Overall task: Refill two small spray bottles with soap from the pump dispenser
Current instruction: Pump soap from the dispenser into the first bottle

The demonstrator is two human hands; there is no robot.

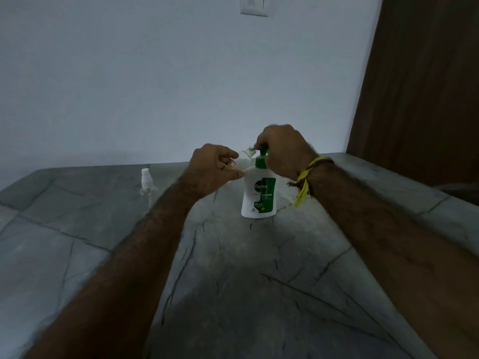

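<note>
A white soap dispenser (259, 195) with a green pump head and green label stands upright on the grey stone counter (233, 268). My right hand (282, 151) curls over the green pump head from above. My left hand (212, 169) grips a small clear spray bottle (243, 158), tilted with its open neck at the pump's nozzle. The nozzle tip itself is hidden by my fingers. A second small clear spray bottle (146, 185) with a white spray cap stands upright on the counter, to the left of both hands.
A pale wall rises just behind the counter, with a switch plate (254, 5) at the top. A brown wooden panel (425, 86) stands at the right. Yellow and brown threads (305, 180) hang from my right wrist beside the dispenser.
</note>
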